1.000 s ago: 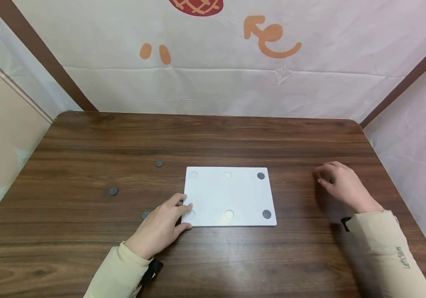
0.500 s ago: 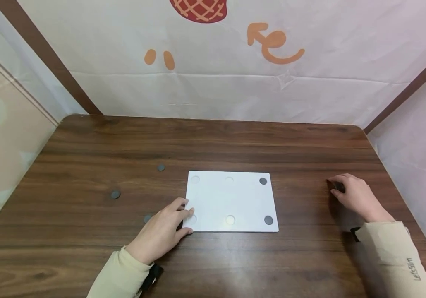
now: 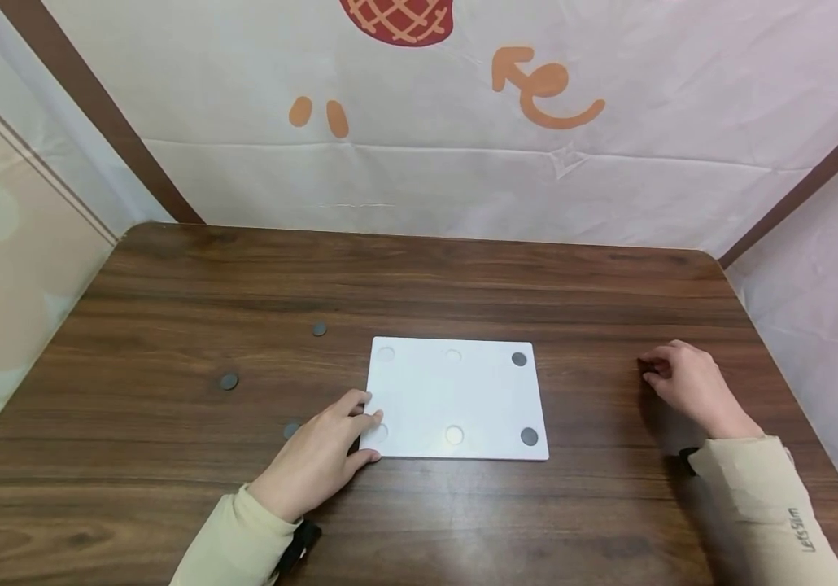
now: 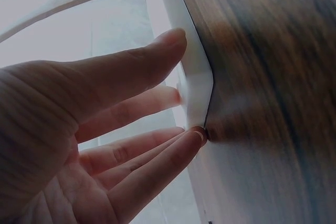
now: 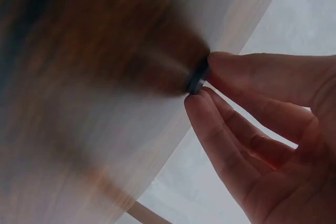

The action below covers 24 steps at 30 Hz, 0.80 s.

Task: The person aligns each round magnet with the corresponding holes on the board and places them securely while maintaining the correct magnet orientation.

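A flat white board point(image 3: 456, 391) with shallow round recesses lies mid-table; its two right-hand recesses hold dark grey discs, such as the near one point(image 3: 529, 437). My left hand point(image 3: 320, 452) holds the board's near left corner, the thumb at the front edge and other fingers at the left edge and on top. Off to the right, my right hand point(image 3: 690, 387) pinches a small dark disc point(image 5: 198, 76) between thumb and fingertips, close over the wood.
On the brown wooden table point(image 3: 463, 521), loose dark discs lie left of the board: one far back point(image 3: 320, 329), another disc point(image 3: 229, 381) further left, and a third disc point(image 3: 291, 429) partly behind the left hand. A printed cloth point(image 3: 448, 187) hangs behind the table.
My right hand has shifted right, then slightly back left, and its fingers have closed on a dark disc. The left hand stays at the board's corner. The head view has shifted a little.
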### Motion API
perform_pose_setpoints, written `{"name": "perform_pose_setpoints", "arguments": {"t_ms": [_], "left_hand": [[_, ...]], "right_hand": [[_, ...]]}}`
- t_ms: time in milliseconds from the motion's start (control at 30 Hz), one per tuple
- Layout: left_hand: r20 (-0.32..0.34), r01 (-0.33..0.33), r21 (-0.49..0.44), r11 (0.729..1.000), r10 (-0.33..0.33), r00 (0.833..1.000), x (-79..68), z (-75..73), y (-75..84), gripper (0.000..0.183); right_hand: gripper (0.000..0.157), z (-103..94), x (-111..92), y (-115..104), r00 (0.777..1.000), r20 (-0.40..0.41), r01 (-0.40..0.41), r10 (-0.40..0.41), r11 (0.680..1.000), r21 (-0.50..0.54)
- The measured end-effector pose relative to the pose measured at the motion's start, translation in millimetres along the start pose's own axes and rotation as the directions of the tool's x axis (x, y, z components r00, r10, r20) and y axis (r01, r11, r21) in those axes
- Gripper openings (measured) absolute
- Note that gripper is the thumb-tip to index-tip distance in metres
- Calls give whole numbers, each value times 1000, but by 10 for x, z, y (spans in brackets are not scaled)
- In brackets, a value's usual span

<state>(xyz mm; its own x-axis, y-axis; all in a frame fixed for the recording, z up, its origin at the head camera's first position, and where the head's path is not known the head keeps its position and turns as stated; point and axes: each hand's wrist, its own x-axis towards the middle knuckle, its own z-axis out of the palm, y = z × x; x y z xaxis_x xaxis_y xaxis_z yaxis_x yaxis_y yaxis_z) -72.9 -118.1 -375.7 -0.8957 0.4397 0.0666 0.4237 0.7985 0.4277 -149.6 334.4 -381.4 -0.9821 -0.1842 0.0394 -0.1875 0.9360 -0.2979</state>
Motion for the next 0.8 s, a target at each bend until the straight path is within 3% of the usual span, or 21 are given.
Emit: {"name": "perform_pose_setpoints", "arguments": {"t_ms": [433,800], "left_hand": [[-3,4,3,1000,-4,1000,7,14,0,45],[5,19,0,1000,-19,1000,18,2,14,44]], "right_hand": [[8,0,69,-35,998,-54,19,-19,1000,-8],[4,-2,78,-63,1000,-5,-18,18,1000,25]]}}
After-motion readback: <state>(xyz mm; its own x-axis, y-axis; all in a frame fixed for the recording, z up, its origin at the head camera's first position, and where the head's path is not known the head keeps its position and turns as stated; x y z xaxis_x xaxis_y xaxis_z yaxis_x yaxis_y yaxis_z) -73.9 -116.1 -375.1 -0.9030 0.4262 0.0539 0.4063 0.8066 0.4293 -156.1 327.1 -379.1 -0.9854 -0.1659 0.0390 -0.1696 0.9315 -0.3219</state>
